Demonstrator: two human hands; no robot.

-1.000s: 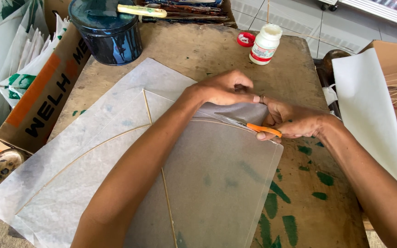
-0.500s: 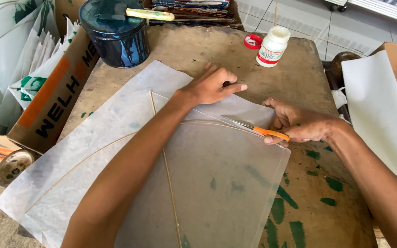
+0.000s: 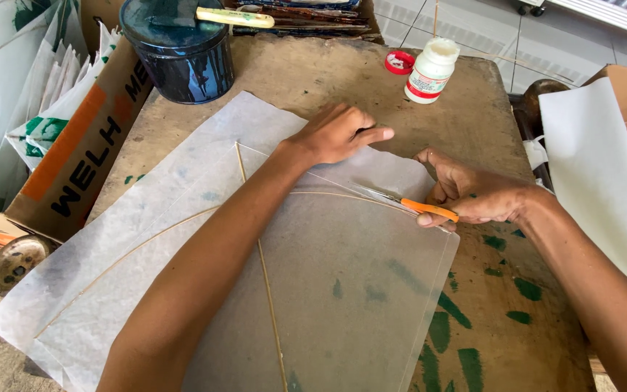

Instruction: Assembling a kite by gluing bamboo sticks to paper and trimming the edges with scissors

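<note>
The left hand has moved away from the right hand and now presses flat, fingers open, on the thin paper sheet lying on the desk, while the right fingers grip the orange-handled scissors at the sheet's edge.

One wooden table serves as the landmark, and on it lies one sheet of translucent paper with two thin sticks on it, one straight spine and one bowed cross-stick. Two hands rest on that table, one left hand and one right hand, with one orange-handled blade. At the table's far edge stand one dark blue tin with one pale-handled tool across it, one white bottle and one red cap; beside the table's left edge leans one cardboard box.
</note>
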